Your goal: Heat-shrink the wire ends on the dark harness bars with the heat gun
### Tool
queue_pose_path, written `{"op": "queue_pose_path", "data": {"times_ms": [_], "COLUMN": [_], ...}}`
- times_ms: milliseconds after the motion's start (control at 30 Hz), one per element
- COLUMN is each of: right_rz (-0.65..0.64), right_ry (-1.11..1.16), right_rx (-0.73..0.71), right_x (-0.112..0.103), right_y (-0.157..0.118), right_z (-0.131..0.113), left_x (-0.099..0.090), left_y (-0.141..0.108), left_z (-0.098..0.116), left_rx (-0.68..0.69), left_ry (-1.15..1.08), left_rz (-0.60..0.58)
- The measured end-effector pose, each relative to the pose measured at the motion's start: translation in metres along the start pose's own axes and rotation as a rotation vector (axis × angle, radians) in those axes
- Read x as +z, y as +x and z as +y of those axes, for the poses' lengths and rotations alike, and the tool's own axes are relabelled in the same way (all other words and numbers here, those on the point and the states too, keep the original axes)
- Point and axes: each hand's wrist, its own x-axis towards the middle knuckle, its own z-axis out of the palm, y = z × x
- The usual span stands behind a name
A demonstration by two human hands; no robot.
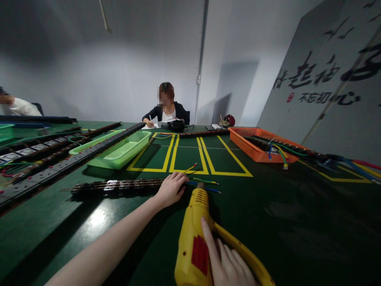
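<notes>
My right hand (228, 260) is closed around a yellow heat gun (190, 242), with the index finger stretched along its body. The gun's metal nozzle (201, 185) points away from me, close to the blue wires (212, 190) and a green-yellow wire (205, 180). My left hand (172, 189) is curled over the right end of a long dark socket strip assembly (122, 186) that lies across the green table. A yellow wire with a red tip (190, 168) sticks up beyond my left fingers. The fingertips and wire joints beneath them are partly hidden.
Green trays (131, 149) and long grey strips (89, 153) lie on the left. An orange basket (262, 153) holds wired strips on the right, their wires hanging over its edge. Yellow tape rectangles (190, 172) mark the table (282, 230). Across it a person (168, 111) sits writing; another sits far left.
</notes>
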Motion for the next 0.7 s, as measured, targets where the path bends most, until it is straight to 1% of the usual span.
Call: {"op": "queue_pose_path", "data": {"times_ms": [100,233,333,400,500,600,700], "right_rz": [0.022,0.013,0.009,-0.046,-0.183,-0.305,-0.374], "right_ry": [-0.008,-0.061,-0.016,0.050,0.138,0.249,0.373], "right_rx": [-0.116,-0.117,-0.151,-0.139,-0.087,-0.041,0.003], "right_x": [0.004,0.000,-0.008,-0.014,-0.021,-0.026,-0.031], "right_y": [0.007,0.013,0.016,0.017,0.018,0.016,0.013], "right_z": [-0.013,-0.018,-0.015,-0.010,0.001,0.017,0.034], "left_x": [-0.002,-0.004,-0.004,-0.003,-0.001,-0.001,-0.001], "left_y": [0.000,0.001,0.000,-0.001,-0.001,-0.001,-0.001], "left_z": [0.001,0.001,0.002,0.001,0.001,0.001,0.002], "left_rx": [-0.003,-0.002,-0.001,-0.004,-0.010,-0.012,-0.010], "left_ry": [-0.017,-0.031,-0.029,-0.024,-0.010,0.000,0.003], "left_rz": [-0.001,-0.006,-0.006,-0.004,-0.002,-0.005,-0.009]}}
